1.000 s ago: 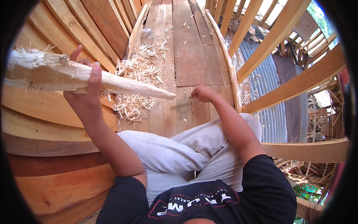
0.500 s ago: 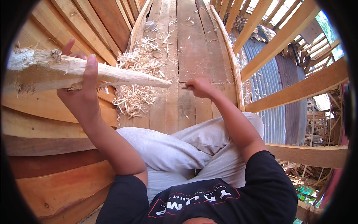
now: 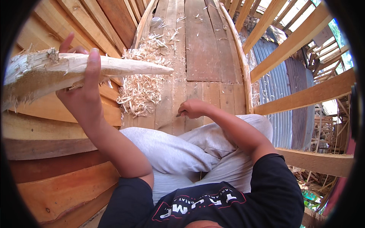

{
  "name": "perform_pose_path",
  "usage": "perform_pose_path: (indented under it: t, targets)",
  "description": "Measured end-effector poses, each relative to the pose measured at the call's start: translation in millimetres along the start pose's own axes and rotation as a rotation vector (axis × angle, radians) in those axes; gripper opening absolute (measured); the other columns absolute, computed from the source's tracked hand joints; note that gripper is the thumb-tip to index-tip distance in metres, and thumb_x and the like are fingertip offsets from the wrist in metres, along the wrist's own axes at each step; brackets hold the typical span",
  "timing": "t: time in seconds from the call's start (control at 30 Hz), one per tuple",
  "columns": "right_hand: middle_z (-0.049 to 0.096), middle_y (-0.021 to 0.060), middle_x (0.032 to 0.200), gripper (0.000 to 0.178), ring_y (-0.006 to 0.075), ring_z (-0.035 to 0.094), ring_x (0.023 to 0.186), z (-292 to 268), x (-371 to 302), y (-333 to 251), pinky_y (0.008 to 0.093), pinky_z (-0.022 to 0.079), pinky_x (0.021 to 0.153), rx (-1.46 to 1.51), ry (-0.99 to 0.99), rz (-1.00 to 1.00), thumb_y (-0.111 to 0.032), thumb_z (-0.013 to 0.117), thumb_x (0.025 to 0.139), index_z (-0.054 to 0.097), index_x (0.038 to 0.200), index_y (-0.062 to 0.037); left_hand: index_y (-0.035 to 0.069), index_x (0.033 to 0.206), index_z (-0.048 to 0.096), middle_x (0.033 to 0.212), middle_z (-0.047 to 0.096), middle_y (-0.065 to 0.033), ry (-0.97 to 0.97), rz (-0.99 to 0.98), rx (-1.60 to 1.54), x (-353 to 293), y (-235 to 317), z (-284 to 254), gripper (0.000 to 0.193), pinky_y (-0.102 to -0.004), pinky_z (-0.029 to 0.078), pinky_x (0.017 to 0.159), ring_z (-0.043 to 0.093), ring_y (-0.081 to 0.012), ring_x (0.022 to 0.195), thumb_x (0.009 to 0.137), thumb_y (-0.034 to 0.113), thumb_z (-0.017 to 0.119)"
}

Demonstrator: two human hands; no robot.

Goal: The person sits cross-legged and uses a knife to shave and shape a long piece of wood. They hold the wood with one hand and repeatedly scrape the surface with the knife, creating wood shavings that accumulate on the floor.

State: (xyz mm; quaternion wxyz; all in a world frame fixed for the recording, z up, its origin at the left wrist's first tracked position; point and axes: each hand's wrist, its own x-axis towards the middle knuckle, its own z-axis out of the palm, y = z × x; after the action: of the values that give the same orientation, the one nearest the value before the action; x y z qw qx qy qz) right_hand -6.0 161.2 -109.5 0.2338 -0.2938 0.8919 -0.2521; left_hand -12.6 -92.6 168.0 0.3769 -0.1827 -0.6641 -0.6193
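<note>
My left hand (image 3: 84, 95) is closed round a pale, rough-hewn piece of wood (image 3: 42, 72), with the thumb on top and a forefinger reaching beyond it. The wood runs from the left edge of view and tapers to a smooth carved point near the middle. Its thick end is ragged with splintered fibres. My right hand (image 3: 195, 109) is closed on a small dark tool (image 3: 181, 113), mostly hidden by the fingers; its kind is too small to make out. That hand is below and right of the wood's tip, apart from it, above the floorboards.
Curled wood shavings (image 3: 138, 93) lie heaped on the plank floor (image 3: 213, 49), with loose strips scattered farther off. A small whitish round object (image 3: 156, 21) sits near the far left. Wooden slats (image 3: 57, 167) wall the left side; an open railing (image 3: 304, 95) borders the right, with corrugated metal sheets (image 3: 275, 91) beyond.
My right hand has moved down, nearer to my legs and away from the wood's tip. The wood's pointed end has risen slightly in my left hand.
</note>
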Motion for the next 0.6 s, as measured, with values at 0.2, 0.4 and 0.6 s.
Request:
perform_pose_path:
  t: [0.2, 0.4, 0.6]
  targets:
    - [0.069, 0.0122, 0.096, 0.019, 0.0324, 0.066, 0.094, -37.1, -3.5, 15.9, 0.0427, 0.050, 0.078, 0.076, 0.271, 0.219, -0.009, 0.067, 0.081, 0.068, 0.100, -0.0097, -0.003, 0.125, 0.057, 0.090, 0.059, -0.0017, -0.017, 0.021, 0.022, -2.1, -2.9, -1.7, 0.048, -0.0223, 0.048, 0.079, 0.058, -0.0084, 0.082, 0.080, 0.001, 0.074]
    - [0.070, 0.0101, 0.090, 0.023, 0.0337, 0.066, 0.090, -11.8, -5.1, 30.2, 0.0423, 0.051, 0.074, 0.082, 0.116, 0.132, 0.000, 0.065, 0.074, 0.067, 0.094, -0.0108, -0.001, 0.125, 0.059, 0.089, 0.060, -0.0017, -0.014, 0.012, 0.014, -2.3, -4.4, 6.8, 0.047, -0.0225, 0.049, 0.079, 0.059, -0.0084, 0.082, 0.080, 0.001, 0.074]
    - [0.073, 0.0104, 0.090, 0.028, 0.0250, 0.069, 0.087, -64.2, -26.3, 51.0, 0.0367, 0.053, 0.076, 0.151, 0.201, 0.299, -0.007, 0.076, 0.075, 0.071, 0.102, -0.0083, 0.001, 0.124, 0.061, 0.089, 0.060, -0.0020, -0.019, -0.010, 0.052, -4.0, -3.5, 3.6, 0.047, -0.0229, 0.049, 0.080, 0.060, -0.0090, 0.083, 0.079, 0.003, 0.075]
